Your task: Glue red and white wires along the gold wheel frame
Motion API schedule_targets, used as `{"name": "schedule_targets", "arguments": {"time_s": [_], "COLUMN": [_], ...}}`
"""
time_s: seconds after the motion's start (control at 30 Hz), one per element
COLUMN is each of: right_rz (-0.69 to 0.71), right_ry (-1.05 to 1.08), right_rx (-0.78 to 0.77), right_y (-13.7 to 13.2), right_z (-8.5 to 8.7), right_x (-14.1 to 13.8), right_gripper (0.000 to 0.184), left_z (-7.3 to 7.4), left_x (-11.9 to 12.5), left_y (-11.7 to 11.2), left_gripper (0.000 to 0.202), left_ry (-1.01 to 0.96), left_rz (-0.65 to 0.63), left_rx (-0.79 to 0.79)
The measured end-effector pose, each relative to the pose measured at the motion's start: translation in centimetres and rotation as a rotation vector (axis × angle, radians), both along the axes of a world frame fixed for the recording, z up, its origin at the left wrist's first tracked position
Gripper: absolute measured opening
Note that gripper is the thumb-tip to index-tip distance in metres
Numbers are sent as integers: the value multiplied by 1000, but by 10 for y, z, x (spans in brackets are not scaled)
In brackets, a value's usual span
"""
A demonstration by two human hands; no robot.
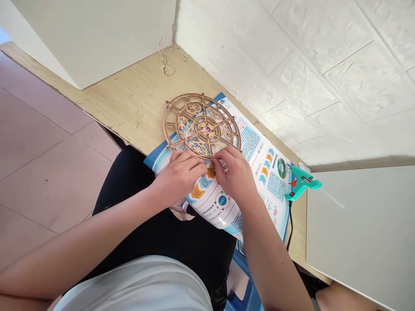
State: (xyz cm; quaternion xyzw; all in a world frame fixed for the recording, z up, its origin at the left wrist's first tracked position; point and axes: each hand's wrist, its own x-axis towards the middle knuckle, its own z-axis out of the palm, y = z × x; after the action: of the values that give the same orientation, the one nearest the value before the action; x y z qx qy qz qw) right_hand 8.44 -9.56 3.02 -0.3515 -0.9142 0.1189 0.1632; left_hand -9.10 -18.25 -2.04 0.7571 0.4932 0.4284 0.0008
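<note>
A round openwork wheel (212, 137) of thin brown wood, with spokes and scroll-shaped cutouts, lies on a printed poster sheet (251, 131). Thin pinkish wire (185, 129) runs over its left part and around its inner ring. My left hand (186, 172) is at the wheel's near rim, its fingers curled and pressed together; what they hold is hidden. Close by on the right, my right hand (235, 172) pinches thumb and forefinger together at the near rim. Whatever sits in that pinch is too small to make out.
A teal glue gun (301, 183) with a black cord rests at the poster's right edge. Loose wires (165, 62) lie near the back wall (292, 77). White panels stand left (106, 34) and right (363, 224) on the wooden table (129, 103). The poster's near edge droops over my lap.
</note>
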Motion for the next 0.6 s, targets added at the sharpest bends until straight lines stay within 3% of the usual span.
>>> {"name": "schedule_targets", "arguments": {"time_s": [0.2,0.4,0.47,0.6], "right_rz": [-24,-147,-253,-587], "right_ry": [15,79,140,242], "right_rx": [-83,-223,-254,-337], "right_y": [0,-5,-5,5], "right_z": [6,22,31,40], "right_x": [-2,6,15,36], "right_gripper": [16,10,10,28], "left_z": [3,7,10,24], "left_x": [-2,-4,-6,-11], "left_y": [0,-4,-8,-17], "left_gripper": [26,24,28,27], "left_ry": [17,49,44,3], "left_rz": [-19,-41,-39,-22], "left_rx": [50,-30,-39,-72]}}
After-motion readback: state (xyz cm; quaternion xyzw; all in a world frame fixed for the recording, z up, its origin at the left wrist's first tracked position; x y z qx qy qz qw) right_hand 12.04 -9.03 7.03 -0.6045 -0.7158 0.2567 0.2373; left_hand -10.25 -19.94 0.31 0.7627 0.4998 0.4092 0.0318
